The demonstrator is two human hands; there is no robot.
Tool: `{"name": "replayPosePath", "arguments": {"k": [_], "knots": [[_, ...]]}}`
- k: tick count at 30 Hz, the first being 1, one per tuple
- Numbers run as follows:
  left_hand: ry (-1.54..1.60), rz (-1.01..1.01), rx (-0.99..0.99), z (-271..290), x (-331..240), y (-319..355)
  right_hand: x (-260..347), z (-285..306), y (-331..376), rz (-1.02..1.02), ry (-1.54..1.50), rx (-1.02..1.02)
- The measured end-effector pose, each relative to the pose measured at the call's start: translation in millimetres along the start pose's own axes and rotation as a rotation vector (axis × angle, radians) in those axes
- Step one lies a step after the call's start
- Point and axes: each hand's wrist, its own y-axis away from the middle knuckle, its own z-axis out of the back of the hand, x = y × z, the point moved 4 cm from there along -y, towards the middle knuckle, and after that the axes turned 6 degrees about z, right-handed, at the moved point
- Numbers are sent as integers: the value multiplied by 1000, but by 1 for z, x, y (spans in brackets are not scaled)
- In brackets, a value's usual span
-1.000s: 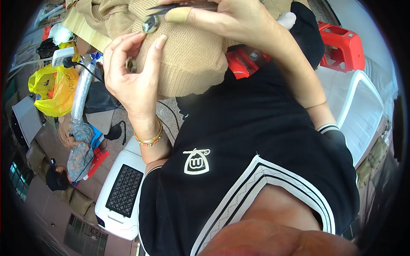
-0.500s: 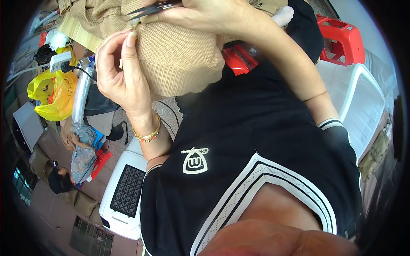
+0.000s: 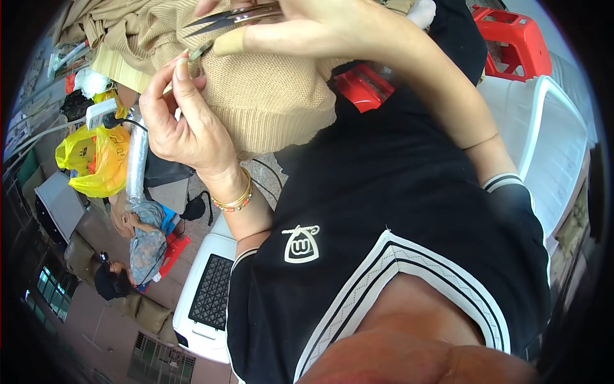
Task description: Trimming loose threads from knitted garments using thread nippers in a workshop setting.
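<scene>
A beige knitted garment (image 3: 268, 83) with a ribbed edge lies bunched across my lap at the top. My left hand (image 3: 192, 121) is at its left side, thumb and forefinger pinched on a slim metal tool (image 3: 201, 51) whose kind I cannot make out. The tool's tip is against the knit. Above it, my right hand (image 3: 300, 32) holds dark thread snips (image 3: 224, 20), their blades parted and pointing left over the garment. A tan cover wraps my right thumb, which is stretched toward the tool. The other right fingers are partly cut off by the top edge.
On the left are a yellow plastic bag (image 3: 96, 160), a clear-wrapped roll (image 3: 136, 163) and a white plug adapter (image 3: 101, 113). A white box with a black grid (image 3: 208, 288) stands below. Red stools (image 3: 511, 41) and a clear plastic bin (image 3: 556, 134) are at right. Another person (image 3: 147, 240) sits at lower left.
My right thumb has come away from the left fingertips, and the slim metal tool now shows between them. The snips sit slightly lower. The surroundings at left have shifted rightward in the view.
</scene>
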Motion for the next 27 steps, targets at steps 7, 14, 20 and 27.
{"name": "replayPosePath", "arguments": {"k": [7, 14, 20, 27], "knots": [[-31, -27, -23, 0, 1, -5, 25, 0, 16, 395, 569, -9], [-12, -61, 0, -2, -1, -6, 37, -11, 6, 343, 696, -71], [-107, -147, -6, -1, 1, -3, 59, -18, 16, 365, 1304, 0], [-132, -162, 49, 1, 0, -2, 69, -20, 10, 305, 1059, 69]]}}
